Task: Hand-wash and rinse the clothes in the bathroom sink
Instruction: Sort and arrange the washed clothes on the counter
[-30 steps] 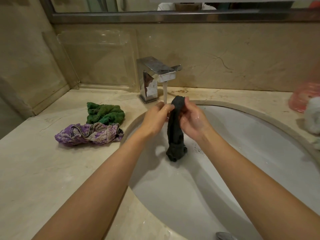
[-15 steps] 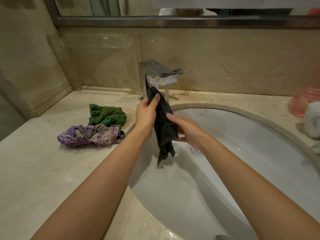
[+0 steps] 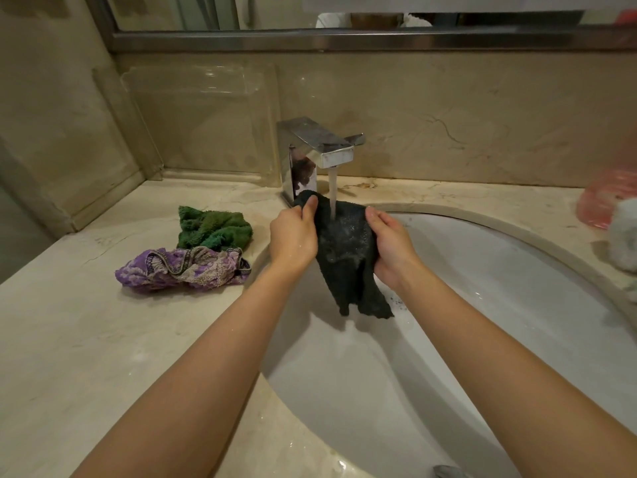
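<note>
Rinsing step, by the look of it: small dark charcoal terry cloth (image 3: 346,251) held spread under the stream from the square chrome tap (image 3: 319,150), over the white oval basin (image 3: 499,305) at its 11 o'clock edge. Left hand (image 3: 293,236) pinching the cloth's upper corner, thumb on top; right hand (image 3: 391,244) gripping the opposite edge, fingers curled behind. Next, probably squeezing out (soaked, heavy, dripping). Crumpled green towel (image 3: 213,227) and purple patterned fabric (image 3: 182,267) waiting at 9 o'clock on the beige marble counter (image 3: 86,357).

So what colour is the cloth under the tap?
Black or very dark grey cloth, plain with no pattern; the head view shows it.
</note>
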Tool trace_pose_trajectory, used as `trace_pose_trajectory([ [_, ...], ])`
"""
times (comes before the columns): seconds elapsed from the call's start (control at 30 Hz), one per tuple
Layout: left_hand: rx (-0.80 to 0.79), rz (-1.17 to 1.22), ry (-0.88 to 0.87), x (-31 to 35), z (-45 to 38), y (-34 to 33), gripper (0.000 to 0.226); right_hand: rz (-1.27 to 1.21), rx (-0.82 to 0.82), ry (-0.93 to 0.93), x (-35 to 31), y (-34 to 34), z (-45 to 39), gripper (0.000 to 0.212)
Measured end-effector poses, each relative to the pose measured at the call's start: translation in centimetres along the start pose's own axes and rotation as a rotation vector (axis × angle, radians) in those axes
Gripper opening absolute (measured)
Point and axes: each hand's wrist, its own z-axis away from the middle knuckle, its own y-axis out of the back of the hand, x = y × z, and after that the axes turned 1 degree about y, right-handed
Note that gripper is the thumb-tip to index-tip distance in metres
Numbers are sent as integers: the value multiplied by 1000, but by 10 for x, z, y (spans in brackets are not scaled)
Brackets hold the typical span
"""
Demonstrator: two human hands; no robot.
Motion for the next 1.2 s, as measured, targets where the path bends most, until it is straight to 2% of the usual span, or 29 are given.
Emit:
trace_pose_trajectory([
  [0.1, -32, 7, 39, 3, 3, -2, 51, -45, 37, -5, -3, 2, -1, 14],
  [0.2, -50, 112, 98, 2, -1, -1, 51, -77, 62, 9, -4, 4, -1, 12],
  [0.33, -147, 325, 249, 5, -1, 0, 35, -231, 29, -35, -4, 6, -3, 25],
  [0.47, -177, 352, 246, 7, -1, 0, 44, -279, 59, -55, -7, 12, -4, 25],
  [0.53, -136, 313, 161, 6, 0, 0, 35, -165, 104, -8, -8, 16, -4, 19],
  [0.63, -28, 248, -5, 4, 4, -1, 26, 364, 201, 198, -5, 22, -3, 9],
  [0.7, 52, 326, -73, 6, 8, 3, 27, 619, 186, 337, -2, 24, -3, 9],
  [0.8, 139, 441, -124, 11, 13, 8, 28, 719, 69, 392, 3, 23, -4, 20],
  [0.9, 195, 529, -206, 9, 14, 8, 37, 795, -135, 385, 6, 21, -3, 36],
  [0.97, 234, 480, -277, 6, 12, 8, 36, 973, -231, 371, 11, 24, -3, 29],
  [1.0, 253, 415, -302, 5, 10, 8, 29, 1046, -228, 361, 14, 26, -3, 23],
  [1.1, 219, 177, -281, 2, 5, 8, 19, 933, -150, 342, 15, 31, -3, 10],
  [1.2, 38, -21, -210, -3, 2, 6, 37, 562, -71, 275, 4, 32, -2, 7],
])
